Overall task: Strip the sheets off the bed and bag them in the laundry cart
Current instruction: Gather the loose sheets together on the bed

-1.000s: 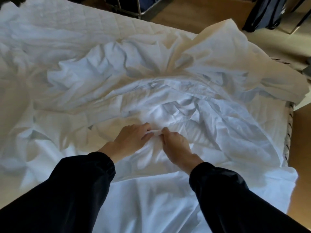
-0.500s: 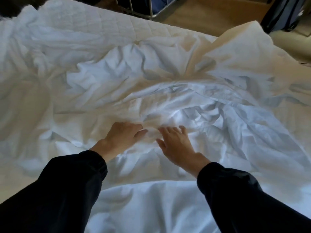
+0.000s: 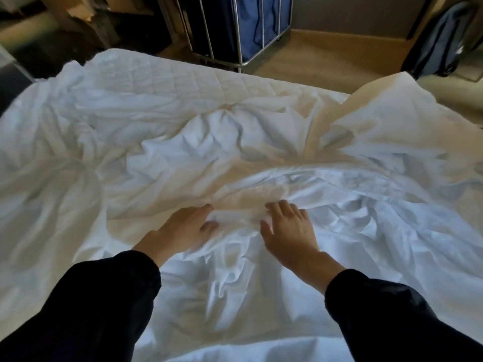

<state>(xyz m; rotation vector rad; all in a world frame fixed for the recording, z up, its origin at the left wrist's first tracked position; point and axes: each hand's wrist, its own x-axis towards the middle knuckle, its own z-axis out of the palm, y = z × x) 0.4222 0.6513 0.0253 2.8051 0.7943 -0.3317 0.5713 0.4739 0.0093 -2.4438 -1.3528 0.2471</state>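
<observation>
Both hands are down on the rumpled white sheets (image 3: 235, 142), spread in a heap across the bed (image 3: 183, 74), whose quilted top shows bare at the far corner. Your right hand (image 3: 290, 231) lies flat on the cloth, fingers (image 3: 285, 208) straight and spread wide. Your left hand (image 3: 180, 229) sits near it, a ridge of sheet between them. Its fingertips sink into a fold, so I can't tell if it grips. The laundry cart (image 3: 251, 24) stands on the floor (image 3: 326, 53) beyond the bed.
</observation>
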